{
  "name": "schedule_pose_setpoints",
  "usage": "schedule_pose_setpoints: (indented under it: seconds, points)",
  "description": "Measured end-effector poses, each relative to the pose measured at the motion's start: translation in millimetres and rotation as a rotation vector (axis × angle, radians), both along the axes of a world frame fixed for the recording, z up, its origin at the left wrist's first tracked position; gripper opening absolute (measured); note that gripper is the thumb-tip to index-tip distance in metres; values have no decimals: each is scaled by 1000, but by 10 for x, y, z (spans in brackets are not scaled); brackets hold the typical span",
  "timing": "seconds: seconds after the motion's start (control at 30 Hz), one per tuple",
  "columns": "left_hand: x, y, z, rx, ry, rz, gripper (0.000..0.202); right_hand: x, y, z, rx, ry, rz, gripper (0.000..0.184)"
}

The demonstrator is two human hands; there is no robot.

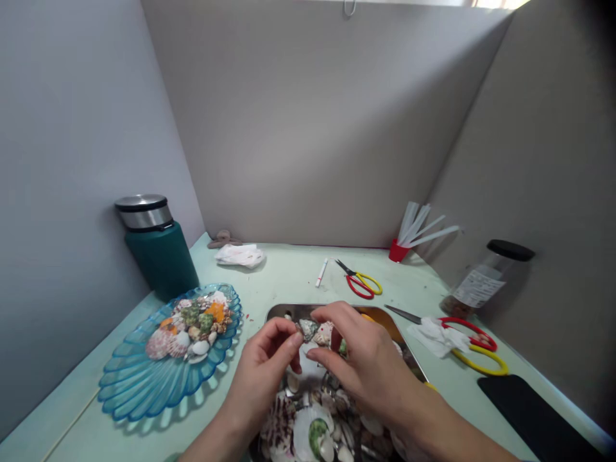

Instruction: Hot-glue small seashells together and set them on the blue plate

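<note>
Above a metal tray full of seashells, both of my hands are held close together. The thumb and index finger of my left hand are pinched; a small brownish bit shows at their tips, too small to make out. My right hand is just beside it, thumb and index finger apart in a curve with nothing visible between them. Below and between the hands lie a grey-green shell, a large pale shell and a green shell among many small ones. My hands and wrists hide part of the tray.
On the left, a blue scalloped dish holds shells, near a green bottle. Scissors, a white marker and folded tissue lie behind. To the right are scissors, a jar, a red cup and a black phone-like slab.
</note>
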State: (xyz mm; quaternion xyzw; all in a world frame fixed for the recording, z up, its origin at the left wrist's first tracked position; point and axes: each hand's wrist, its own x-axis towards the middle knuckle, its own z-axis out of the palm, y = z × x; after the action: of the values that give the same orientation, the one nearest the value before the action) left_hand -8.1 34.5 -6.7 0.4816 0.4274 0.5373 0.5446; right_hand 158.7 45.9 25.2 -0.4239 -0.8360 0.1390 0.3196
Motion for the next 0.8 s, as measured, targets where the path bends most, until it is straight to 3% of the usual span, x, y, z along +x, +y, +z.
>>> schedule_pose_setpoints:
  seconds: [0.3,0.4,0.57,0.8]
  points:
    - [11,-31,10,100,150,32,8,25,28,104,-109,92,27,10]
    - [13,-46,8,156,199,43,8,34,22,117,-127,88,16,13]
    - [19,-74,6,256,262,77,7,58,21,136,-147,106,64,34]
    - [35,-78,19,319,326,72,7,60,-4,177,-152,76,125,23]
